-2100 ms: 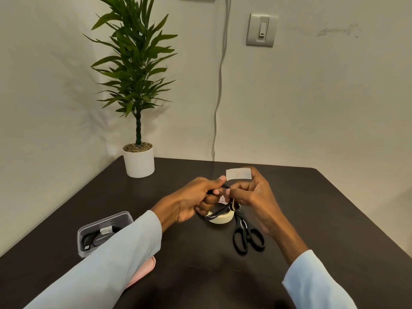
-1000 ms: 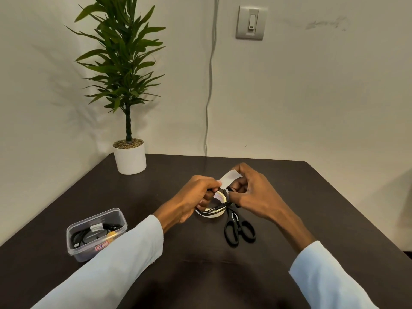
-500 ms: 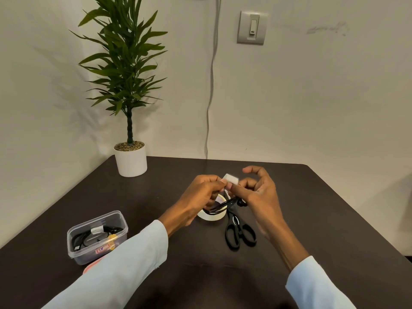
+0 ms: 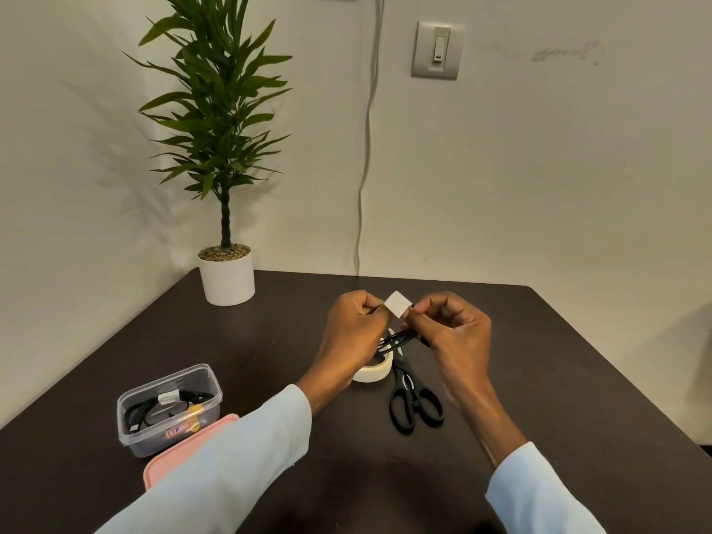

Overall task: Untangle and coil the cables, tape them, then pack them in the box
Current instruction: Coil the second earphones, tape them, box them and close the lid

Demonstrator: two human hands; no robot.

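Above the middle of the dark table [image 4: 558, 360], my left hand [image 4: 352, 333] grips a coiled black cable [image 4: 397, 338]. My right hand [image 4: 449, 327] pinches a small white piece of tape [image 4: 397, 304] at the top of the coil, between both hands. Most of the coil is hidden by my fingers. A roll of cream tape [image 4: 371, 373] lies on the table under my left hand. At the front left stands a clear plastic box [image 4: 169, 408] holding taped black cables.
Black scissors [image 4: 412, 395] lie just right of the tape roll. A pink lid [image 4: 181, 452] lies against the box, partly under my left sleeve. A potted plant [image 4: 227, 275] stands at the table's back left corner by the wall.
The tape piece, earlier held out flat, was folded down toward the coil and now stands as a small square between my fingertips. The hands stayed over the tape roll.
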